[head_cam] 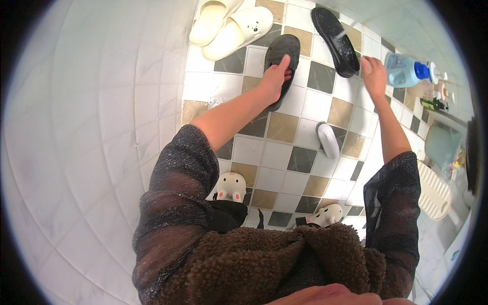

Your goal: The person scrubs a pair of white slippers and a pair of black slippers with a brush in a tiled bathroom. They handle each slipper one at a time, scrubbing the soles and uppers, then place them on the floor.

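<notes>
My left hand grips a black slipper near its middle, with the thumb laid over its upper surface. The slipper is close to the tiled floor; whether it rests on it is hidden. To the right, my right hand has its fingers bent and a little apart, with nothing visible in it. It is beside the near end of a second black slipper, which looks wet and has a pale streak, perhaps water, across it. Below the hands, a small white-and-grey scrub brush lies on the floor.
Cream slippers stand at the upper left, by the tiled wall. A large jug of blue liquid and other bottles line the right side. A cream washboard is below them. White animal-faced slippers are near my body.
</notes>
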`<action>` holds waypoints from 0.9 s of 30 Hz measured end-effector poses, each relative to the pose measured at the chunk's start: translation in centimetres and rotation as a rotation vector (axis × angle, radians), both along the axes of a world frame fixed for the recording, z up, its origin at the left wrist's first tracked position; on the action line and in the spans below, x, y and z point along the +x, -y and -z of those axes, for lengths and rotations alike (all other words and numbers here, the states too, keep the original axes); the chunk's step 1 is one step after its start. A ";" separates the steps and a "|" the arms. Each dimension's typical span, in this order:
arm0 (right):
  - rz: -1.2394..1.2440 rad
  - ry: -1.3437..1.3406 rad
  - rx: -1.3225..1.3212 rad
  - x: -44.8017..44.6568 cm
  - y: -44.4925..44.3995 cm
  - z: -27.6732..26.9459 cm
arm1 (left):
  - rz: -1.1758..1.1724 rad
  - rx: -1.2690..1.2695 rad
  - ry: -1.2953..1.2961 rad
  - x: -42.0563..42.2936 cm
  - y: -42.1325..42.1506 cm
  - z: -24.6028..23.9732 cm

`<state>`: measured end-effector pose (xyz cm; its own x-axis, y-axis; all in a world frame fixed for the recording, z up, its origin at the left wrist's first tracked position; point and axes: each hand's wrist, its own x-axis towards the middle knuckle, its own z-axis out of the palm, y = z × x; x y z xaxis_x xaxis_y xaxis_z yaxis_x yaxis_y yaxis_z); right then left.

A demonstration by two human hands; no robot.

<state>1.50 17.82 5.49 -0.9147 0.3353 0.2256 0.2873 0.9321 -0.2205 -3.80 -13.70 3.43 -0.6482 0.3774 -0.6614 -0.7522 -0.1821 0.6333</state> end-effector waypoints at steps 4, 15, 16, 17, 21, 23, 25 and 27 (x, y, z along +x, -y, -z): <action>-0.120 0.182 0.115 0.6 3.4 0.0 | -0.118 0.107 0.095 -0.9 -2.1 1.4; 0.133 0.354 -0.106 15.9 -2.7 -0.8 | -0.038 0.248 0.024 -2.2 -11.6 3.2; 0.130 0.276 -0.170 17.5 -2.8 -0.4 | -0.045 0.211 -0.003 -2.4 -12.4 3.4; 0.219 0.336 -0.160 18.8 -2.8 -0.2 | -0.030 0.227 -0.017 -2.7 -13.0 3.6; 0.487 0.435 -0.146 23.4 -1.1 -0.7 | -0.008 0.330 -0.028 -3.5 -14.7 3.8; 0.451 0.242 -0.204 24.7 0.8 -1.7 | -0.066 0.458 0.018 -3.7 -15.2 3.7; 0.271 0.108 0.031 25.0 3.4 -2.8 | -0.168 0.478 0.158 -3.8 -15.8 3.5; 0.134 0.109 -0.112 24.4 6.9 -3.3 | -0.202 0.470 0.189 -3.9 -16.6 3.6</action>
<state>25.92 10.96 8.83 -0.8772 0.4729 0.0826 0.4348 0.8555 -0.2812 -7.66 2.86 -0.19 -0.6241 0.5410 -0.5638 -0.7662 -0.5652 0.3058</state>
